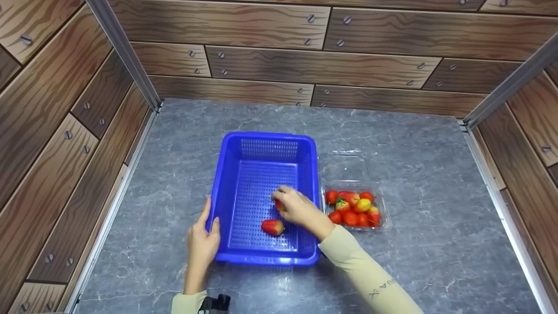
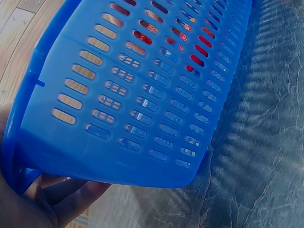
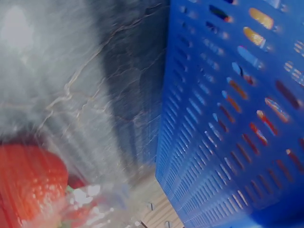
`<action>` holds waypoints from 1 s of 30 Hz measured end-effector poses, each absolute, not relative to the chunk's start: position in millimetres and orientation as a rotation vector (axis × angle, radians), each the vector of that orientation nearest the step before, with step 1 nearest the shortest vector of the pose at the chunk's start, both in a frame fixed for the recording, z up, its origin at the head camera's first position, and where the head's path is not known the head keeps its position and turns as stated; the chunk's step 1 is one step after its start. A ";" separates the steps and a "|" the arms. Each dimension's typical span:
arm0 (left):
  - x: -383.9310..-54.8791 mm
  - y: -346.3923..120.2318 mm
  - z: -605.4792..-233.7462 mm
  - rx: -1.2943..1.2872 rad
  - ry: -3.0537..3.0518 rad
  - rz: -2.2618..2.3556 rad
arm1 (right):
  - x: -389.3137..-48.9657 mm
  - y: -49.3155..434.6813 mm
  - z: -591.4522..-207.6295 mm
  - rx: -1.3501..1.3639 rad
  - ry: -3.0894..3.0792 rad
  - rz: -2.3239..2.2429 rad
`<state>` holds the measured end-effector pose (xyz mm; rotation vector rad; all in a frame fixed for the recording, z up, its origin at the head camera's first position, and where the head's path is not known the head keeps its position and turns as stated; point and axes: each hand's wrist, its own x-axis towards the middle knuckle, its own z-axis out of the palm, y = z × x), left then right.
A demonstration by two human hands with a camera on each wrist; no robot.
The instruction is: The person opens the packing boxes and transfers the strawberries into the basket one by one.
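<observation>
A blue plastic basket with slotted walls stands on the grey surface. My left hand grips its left rim, and in the left wrist view the fingers reach under that rim. Inside the basket, my right hand holds a red strawberry, mostly covered by the fingers. Another strawberry lies on the basket floor just below that hand. Red shows through the slots in both wrist views; the right hand itself is out of sight in the right wrist view.
Right of the basket sits a clear plastic clamshell box, its lid laid back. It contains several strawberries, red tomatoes and a yellow fruit. Wood-patterned walls enclose the marbled grey tabletop at the back and sides.
</observation>
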<state>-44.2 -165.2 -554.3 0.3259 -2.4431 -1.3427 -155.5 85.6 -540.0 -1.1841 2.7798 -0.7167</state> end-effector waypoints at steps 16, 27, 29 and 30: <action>-44.4 -165.5 -554.5 0.337 -2.444 -1.380 | -153.7 83.9 -542.0 -1.270 2.708 -0.568; -44.3 -165.1 -554.1 0.320 -2.431 -1.373 | -151.8 84.3 -543.4 -1.239 2.677 -0.520; -44.3 -164.9 -553.9 0.320 -2.427 -1.381 | -151.5 84.1 -542.7 -1.234 2.676 -0.519; -44.3 -164.8 -553.7 0.320 -2.426 -1.383 | -151.4 84.0 -542.5 -1.234 2.675 -0.520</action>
